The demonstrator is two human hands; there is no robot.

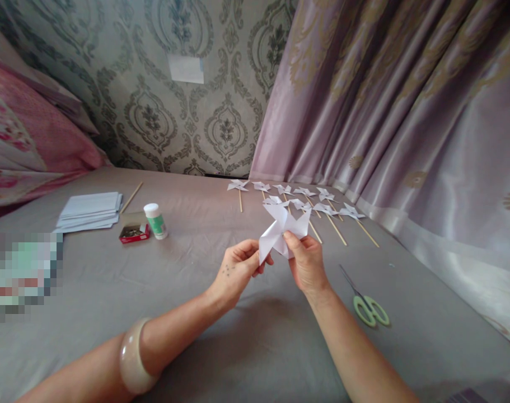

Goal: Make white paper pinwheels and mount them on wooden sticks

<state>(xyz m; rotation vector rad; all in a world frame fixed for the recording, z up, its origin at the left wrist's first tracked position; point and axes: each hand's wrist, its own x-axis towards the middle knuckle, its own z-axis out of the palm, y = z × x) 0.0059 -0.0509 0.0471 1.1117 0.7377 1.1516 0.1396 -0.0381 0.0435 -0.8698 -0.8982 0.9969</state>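
A white paper pinwheel point(275, 232) is held up in front of me between both hands, its folded blades spread. My left hand point(242, 266) pinches the lower left blade between thumb and fingers. With the thumb on its centre and fingers behind, my right hand point(307, 260) grips the same pinwheel from the right. Whether a stick is attached behind it cannot be seen. Beyond my hands, several finished-looking pinwheels on wooden sticks point(332, 228) lie in rows. Green-handled scissors point(370, 310) rest to the right of my right hand, with their blades pointing away from me.
At the left lie a stack of white paper point(89, 210) and a wooden stick point(131, 197). A small red box of metal pieces point(134, 233) stands beside a white and green bottle point(156, 221). A patterned wall point(154, 123) and curtains point(322, 101) border the grey surface point(174, 336).
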